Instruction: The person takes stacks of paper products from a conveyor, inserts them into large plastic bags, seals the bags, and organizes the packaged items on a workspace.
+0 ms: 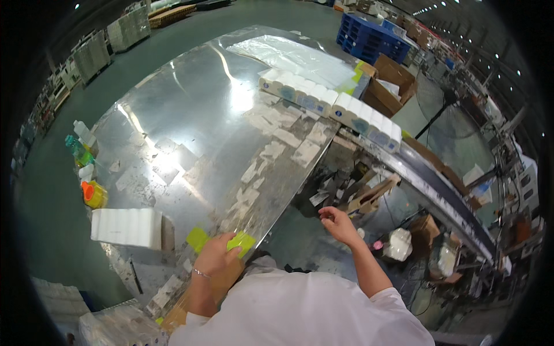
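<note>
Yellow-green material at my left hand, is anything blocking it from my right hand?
Nothing visible blocks your right hand, beyond the metal table's edge, though your left hand rests on the yellow-green material and hides part of it.

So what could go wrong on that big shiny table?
The green bottle and yellow tub sit by the rim of the table, so a bump might knock them off. The yellow-green sheet at the left hand is near an edge too, and could slip down if it gets loose.
</note>
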A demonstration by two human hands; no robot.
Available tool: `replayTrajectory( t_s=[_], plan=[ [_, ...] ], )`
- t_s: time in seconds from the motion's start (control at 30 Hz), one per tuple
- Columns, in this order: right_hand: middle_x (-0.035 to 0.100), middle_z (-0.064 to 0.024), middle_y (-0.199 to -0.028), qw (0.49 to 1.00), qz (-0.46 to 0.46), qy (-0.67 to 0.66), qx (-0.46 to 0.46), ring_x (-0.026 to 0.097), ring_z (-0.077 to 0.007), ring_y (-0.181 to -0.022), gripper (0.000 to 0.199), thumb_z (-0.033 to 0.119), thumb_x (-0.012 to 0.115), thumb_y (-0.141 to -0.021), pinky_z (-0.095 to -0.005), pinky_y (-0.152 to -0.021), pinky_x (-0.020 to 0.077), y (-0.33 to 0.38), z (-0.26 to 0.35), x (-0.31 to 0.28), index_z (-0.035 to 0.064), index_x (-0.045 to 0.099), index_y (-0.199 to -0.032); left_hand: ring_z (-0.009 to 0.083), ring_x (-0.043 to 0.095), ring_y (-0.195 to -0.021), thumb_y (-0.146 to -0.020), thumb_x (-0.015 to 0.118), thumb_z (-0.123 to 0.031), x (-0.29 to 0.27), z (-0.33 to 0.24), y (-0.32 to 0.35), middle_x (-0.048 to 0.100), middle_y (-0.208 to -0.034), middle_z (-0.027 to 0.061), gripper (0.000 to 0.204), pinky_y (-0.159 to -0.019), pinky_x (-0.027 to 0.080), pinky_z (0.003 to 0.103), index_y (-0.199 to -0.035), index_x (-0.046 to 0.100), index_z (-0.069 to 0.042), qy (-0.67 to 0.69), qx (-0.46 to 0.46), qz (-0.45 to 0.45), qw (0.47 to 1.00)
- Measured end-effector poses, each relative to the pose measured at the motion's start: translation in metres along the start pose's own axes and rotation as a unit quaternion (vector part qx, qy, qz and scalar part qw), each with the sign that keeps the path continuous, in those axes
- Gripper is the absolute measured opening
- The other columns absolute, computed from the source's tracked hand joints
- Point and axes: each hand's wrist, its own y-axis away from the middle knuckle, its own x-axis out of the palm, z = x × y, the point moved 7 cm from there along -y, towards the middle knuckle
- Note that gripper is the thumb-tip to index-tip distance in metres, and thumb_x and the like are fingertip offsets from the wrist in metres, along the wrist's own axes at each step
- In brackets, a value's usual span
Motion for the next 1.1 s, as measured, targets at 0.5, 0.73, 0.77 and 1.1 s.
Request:
replayTrajectory(
  t_s=[0.5,0.73,0.77,1.1],
  plan=[
    [0.047,-0.0272,-0.116,0.902,-0.248,0.338,-0.102,0.046,-0.0388,-0.108,0.060,0.037,0.054,-0.079,-0.0427,-0.092,0.0362,-0.544,-0.025,-0.222,-0.0052,0.042,-0.119,0.0223,0.051,-0.106,-0.084,0.058,-0.027,0.010,-0.008,-0.310,0.053,-0.114,0.0103,0.044,-0.087,0.041,0.033,-0.120,0.046,-0.004,0.209,-0.156,0.064,0.963],
    [0.061,-0.0216,-0.095,0.972,0.083,0.221,-0.005,0.059,-0.0320,-0.090,0.065,0.053,0.056,-0.077,-0.0394,-0.078,0.0458,-0.552,0.018,-0.092,-0.0016,0.050,-0.113,0.0155,0.051,-0.100,-0.089,0.047,-0.037,0.043,0.118,-0.463,0.052,-0.111,0.0058,0.046,-0.087,0.041,0.031,-0.120,0.045,-0.003,0.424,-0.305,-0.279,0.805],
    [0.061,-0.0202,-0.097,0.977,0.061,0.201,-0.043,0.059,-0.0307,-0.090,0.063,0.051,0.056,-0.078,-0.0385,-0.077,0.0459,-0.546,0.007,-0.077,-0.0021,0.051,-0.111,0.0154,0.052,-0.099,-0.090,0.045,-0.037,0.059,0.144,-0.476,0.053,-0.110,0.0064,0.045,-0.086,0.042,0.030,-0.119,0.046,-0.003,0.478,-0.324,-0.297,0.760],
    [0.046,-0.0179,-0.124,0.818,0.214,-0.453,0.283,0.052,-0.0329,-0.106,0.064,0.041,0.049,-0.081,-0.0431,-0.089,0.0432,-0.467,0.002,-0.009,0.0003,0.034,-0.129,0.0223,0.041,-0.116,-0.076,0.058,-0.054,0.044,0.087,-0.497,0.038,-0.129,0.0132,0.086,-0.095,0.035,0.033,-0.136,0.021,-0.005,0.630,-0.342,-0.139,0.683]
  ],
)
